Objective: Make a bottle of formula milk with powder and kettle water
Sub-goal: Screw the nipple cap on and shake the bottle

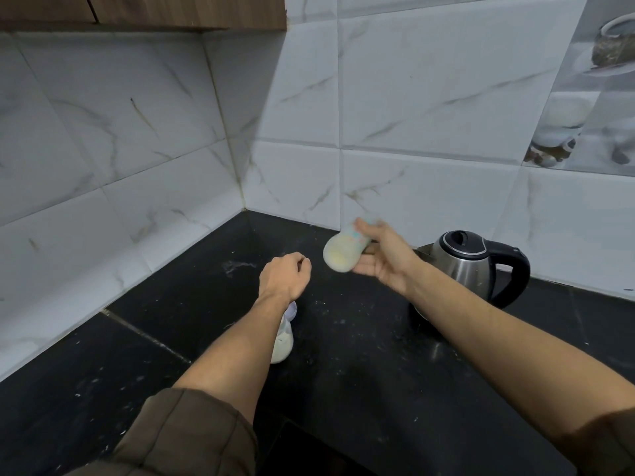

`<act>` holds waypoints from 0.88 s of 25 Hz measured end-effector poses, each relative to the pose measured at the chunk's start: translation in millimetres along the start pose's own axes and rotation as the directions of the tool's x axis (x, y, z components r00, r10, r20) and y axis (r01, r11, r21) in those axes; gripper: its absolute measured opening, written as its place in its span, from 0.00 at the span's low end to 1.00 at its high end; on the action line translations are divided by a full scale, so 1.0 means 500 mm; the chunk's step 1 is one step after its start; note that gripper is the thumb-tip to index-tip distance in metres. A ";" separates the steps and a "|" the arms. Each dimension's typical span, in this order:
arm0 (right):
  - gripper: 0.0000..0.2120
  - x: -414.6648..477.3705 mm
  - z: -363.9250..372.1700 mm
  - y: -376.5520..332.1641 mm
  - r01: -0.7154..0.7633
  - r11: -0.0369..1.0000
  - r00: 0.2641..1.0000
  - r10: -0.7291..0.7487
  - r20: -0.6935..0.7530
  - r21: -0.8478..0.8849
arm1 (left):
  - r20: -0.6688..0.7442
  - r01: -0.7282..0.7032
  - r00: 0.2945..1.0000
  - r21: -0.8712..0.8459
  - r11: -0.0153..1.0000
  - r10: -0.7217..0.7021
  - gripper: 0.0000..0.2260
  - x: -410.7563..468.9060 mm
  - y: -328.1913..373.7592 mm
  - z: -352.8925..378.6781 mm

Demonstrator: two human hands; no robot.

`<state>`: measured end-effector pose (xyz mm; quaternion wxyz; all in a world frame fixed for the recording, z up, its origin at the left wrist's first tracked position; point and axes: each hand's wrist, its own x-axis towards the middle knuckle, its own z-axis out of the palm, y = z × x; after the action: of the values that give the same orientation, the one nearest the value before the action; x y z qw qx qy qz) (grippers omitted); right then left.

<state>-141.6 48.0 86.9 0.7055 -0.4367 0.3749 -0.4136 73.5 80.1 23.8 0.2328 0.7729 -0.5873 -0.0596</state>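
My right hand (381, 255) grips a baby bottle (343, 250) above the black counter (343, 355). The bottle is tilted, its base toward me, and blurred; a pale milky liquid fills it. My left hand (283, 274) hovers just left of the bottle with fingers curled and nothing in it. Under my left forearm stands a clear container (283, 341) of pale powder with a light lid, mostly hidden by the arm. A steel kettle (470, 266) with a black handle and lid sits on the counter behind my right forearm.
White marble-look tiled walls (137, 166) meet in a corner behind the counter. A wooden cabinet (144, 10) hangs at the top left. White powder specks and a smear (237, 266) lie on the counter near the corner.
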 end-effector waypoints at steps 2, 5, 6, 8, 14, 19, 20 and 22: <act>0.23 -0.006 0.002 0.008 0.018 0.994 0.989 -0.002 0.146 -0.108 | 0.009 -0.009 1.000 -0.006 1.000 0.009 0.16 0.002 0.004 -0.002; 0.27 0.004 -0.003 -0.002 0.029 0.998 0.994 -0.023 -0.102 0.063 | -0.003 -0.004 1.000 -0.004 1.000 0.004 0.16 0.001 -0.003 -0.008; 0.26 0.012 -0.009 -0.002 0.022 0.987 0.985 0.006 -0.172 0.157 | -0.008 0.007 1.000 -0.006 1.000 -0.007 0.16 0.000 -0.007 -0.008; 0.21 0.006 -0.011 0.006 -0.038 0.983 0.989 0.063 -0.134 0.182 | -0.011 0.023 1.000 -0.005 1.000 -0.023 0.16 -0.001 -0.014 -0.007; 0.27 -0.005 -0.007 0.021 0.007 0.996 0.996 0.001 0.093 -0.094 | -0.013 0.011 1.000 -0.003 1.000 -0.011 0.16 0.002 -0.012 -0.008; 0.25 0.023 -0.026 0.005 0.057 0.990 0.980 -0.031 -0.198 0.127 | -0.009 0.022 1.000 0.010 1.000 -0.022 0.16 0.003 -0.023 -0.008; 0.25 0.014 -0.021 0.009 0.024 0.999 0.993 -0.018 -0.114 0.049 | -0.007 0.021 1.000 0.011 1.000 -0.021 0.16 0.004 -0.022 -0.007; 0.26 -0.002 -0.013 0.016 -0.006 0.987 0.995 0.022 0.102 -0.159 | -0.004 0.015 1.000 0.009 1.000 -0.015 0.16 0.006 -0.017 -0.006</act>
<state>-145.9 49.0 77.3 0.6899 -0.5095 0.3727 -0.3544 83.0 80.1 23.5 0.2302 0.7784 -0.5813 -0.0570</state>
